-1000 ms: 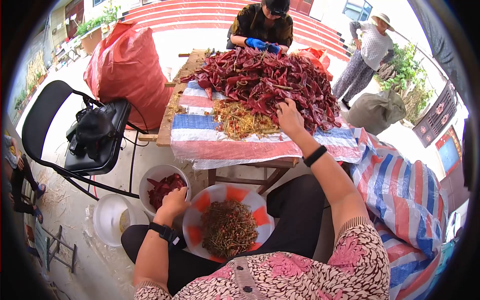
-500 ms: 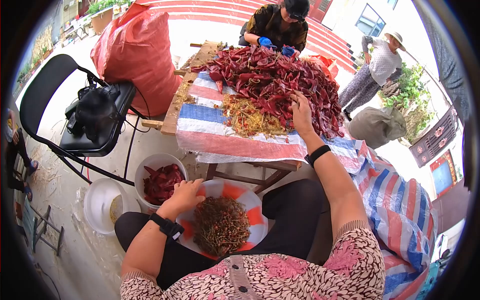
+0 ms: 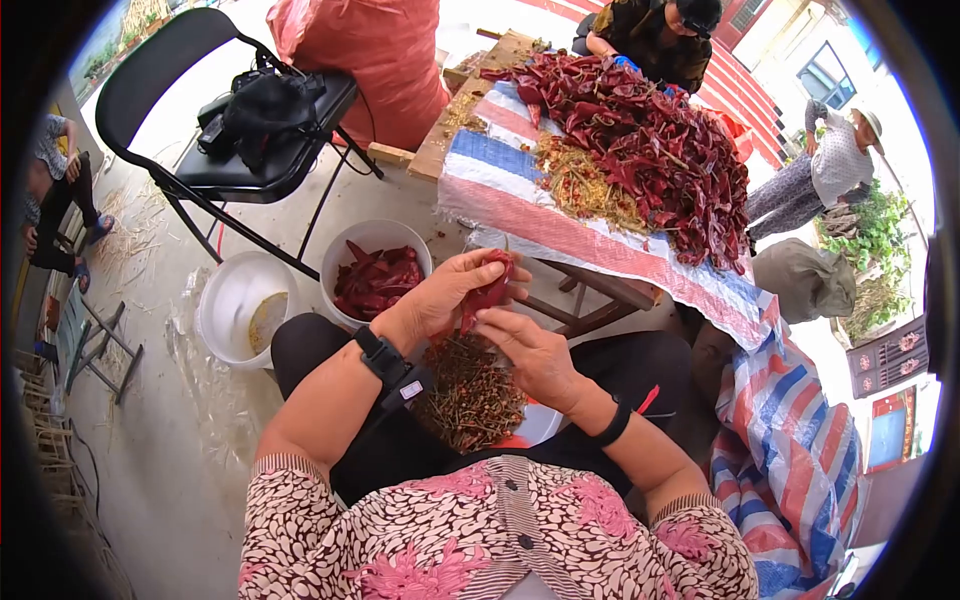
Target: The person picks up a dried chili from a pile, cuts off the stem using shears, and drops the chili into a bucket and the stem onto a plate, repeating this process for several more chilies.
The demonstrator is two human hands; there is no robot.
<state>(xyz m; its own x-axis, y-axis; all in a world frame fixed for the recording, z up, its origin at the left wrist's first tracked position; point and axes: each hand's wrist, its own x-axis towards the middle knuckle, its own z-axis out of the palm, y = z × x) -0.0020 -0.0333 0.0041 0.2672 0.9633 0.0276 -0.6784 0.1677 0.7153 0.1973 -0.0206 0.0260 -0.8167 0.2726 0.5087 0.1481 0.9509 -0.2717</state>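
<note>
My left hand (image 3: 455,290) is closed around a dark red dried chili pepper (image 3: 487,294), held up above my lap. The fingers of my right hand (image 3: 535,352) pinch at the lower end of the same pepper. Below both hands, a white and red bowl (image 3: 543,424) rests on my lap, heaped with dry stems (image 3: 468,395); my forearms and hands cover part of it. Left of my left hand stands a white bucket (image 3: 424,248) containing red peppers (image 3: 378,283). A big heap of dried chili peppers (image 3: 640,150) lies on the table ahead.
A striped sheet (image 3: 560,218) covers the table and bears yellow seeds (image 3: 585,185). To the left are a white tub (image 3: 222,318) and a black folding chair (image 3: 240,185) with gear on it. A red sack (image 3: 375,60) stands behind. One person (image 3: 655,45) works across the table; another (image 3: 835,160) stands right.
My right hand has come back from the pepper heap to my lap. My left hand has lifted off the bowl's rim, and both hands now hold a chili pepper. The view has shifted left.
</note>
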